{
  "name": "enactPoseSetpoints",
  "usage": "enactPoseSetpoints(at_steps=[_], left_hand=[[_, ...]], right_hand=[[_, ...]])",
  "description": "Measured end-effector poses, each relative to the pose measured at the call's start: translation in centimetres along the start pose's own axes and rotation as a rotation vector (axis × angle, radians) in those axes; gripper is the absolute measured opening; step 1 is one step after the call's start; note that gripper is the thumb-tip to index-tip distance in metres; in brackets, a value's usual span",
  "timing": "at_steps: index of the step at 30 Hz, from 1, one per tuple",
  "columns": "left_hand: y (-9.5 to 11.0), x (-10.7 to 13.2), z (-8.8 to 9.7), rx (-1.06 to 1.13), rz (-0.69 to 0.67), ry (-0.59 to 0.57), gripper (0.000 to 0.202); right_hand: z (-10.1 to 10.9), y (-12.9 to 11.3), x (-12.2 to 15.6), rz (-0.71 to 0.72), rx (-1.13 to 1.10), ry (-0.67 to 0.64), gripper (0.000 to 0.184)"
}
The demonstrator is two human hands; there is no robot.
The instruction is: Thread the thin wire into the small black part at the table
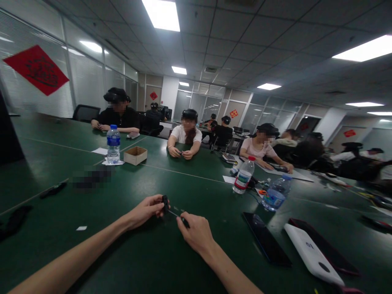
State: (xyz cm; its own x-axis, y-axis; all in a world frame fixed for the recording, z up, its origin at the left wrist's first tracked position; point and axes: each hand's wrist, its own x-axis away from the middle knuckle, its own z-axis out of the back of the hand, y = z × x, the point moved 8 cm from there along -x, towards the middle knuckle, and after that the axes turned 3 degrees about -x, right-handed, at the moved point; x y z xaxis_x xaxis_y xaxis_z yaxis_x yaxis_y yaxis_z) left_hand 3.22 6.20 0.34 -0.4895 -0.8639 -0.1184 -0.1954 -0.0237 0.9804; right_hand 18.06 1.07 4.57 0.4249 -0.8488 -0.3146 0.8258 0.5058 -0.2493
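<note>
My left hand [152, 208] pinches a small black block-like part [165, 202] upright just above the green table [128, 253]. Its exact kind is too small to make out. In my right hand [196, 230] is a screwdriver [184, 221] with a dark handle, the fingers wrapped round it. The thin metal shaft points left and up, and its tip meets or nearly meets the lower side of the black part. Both hands are close together over the middle of the near tabletop.
To the right lie a dark phone [266, 239], a white oblong device [312, 253] and a dark red-edged case [324, 245]. Water bottles [244, 175] [276, 192] stand beyond them. An open cardboard box [135, 156] and another bottle [113, 145] are ahead left. Several people sit around.
</note>
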Motion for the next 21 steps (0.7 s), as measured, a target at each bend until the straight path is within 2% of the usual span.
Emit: enactPoseSetpoints(at_steps=[15, 21], left_hand=[[0.31, 0.31, 0.05, -0.221, 0.017, -0.012, 0.039], [0.6, 0.41, -0.25, -0.28, 0.021, -0.033, 0.039]], right_hand=[[-0.22, -0.69, 0.3, 0.053, 0.152, -0.028, 0.036], [-0.14, -0.82, 0.37, 0.065, 0.228, -0.002, 0.033]])
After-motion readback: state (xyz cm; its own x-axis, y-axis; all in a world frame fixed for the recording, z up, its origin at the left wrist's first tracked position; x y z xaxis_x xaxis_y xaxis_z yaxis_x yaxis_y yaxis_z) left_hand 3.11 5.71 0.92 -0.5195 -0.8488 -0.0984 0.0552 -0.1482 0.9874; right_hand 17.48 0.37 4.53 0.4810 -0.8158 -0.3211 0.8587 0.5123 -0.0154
